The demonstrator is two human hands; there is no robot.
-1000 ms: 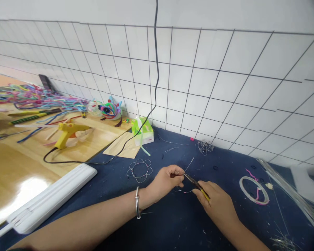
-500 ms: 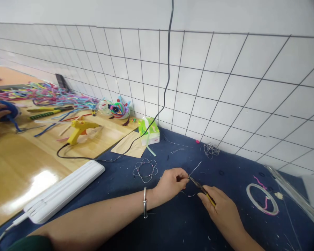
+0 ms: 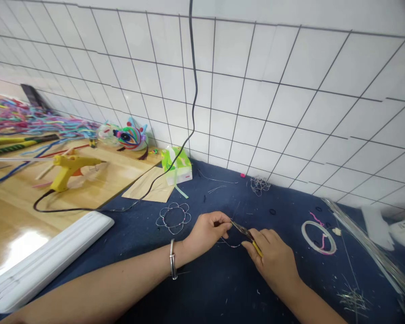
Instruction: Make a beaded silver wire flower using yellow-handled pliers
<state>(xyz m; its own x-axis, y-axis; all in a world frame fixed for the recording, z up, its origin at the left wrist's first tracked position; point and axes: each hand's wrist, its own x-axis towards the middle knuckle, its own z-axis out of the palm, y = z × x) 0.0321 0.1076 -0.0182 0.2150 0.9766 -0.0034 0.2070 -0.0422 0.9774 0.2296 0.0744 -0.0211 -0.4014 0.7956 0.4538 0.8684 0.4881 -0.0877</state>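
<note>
My left hand (image 3: 207, 231), with a silver bangle at the wrist, is closed in a pinch on a thin wire strung with small beads (image 3: 234, 246). Part of this wire hangs below the fingers in a curve. My right hand (image 3: 273, 256) grips yellow-handled pliers (image 3: 242, 229), whose narrow jaws point left and meet the wire at my left fingertips. Whether the jaws are closed on it is too small to tell. Left of my hands, a flower-shaped wire piece with beads (image 3: 174, 226) lies flat on the dark blue cloth (image 3: 205, 283).
A yellow glue gun (image 3: 64, 173) and its black cord lie at left, behind a long white device (image 3: 54, 258). A tissue pack (image 3: 177, 166) stands near the wall. Tangled wire (image 3: 259, 184), a white ring (image 3: 303, 235) and a wire bundle (image 3: 367, 249) lie towards the right.
The view has turned right, and another person's hand at the far left has left the picture. The straight wire end that stood bright above the plier tips now barely shows.
</note>
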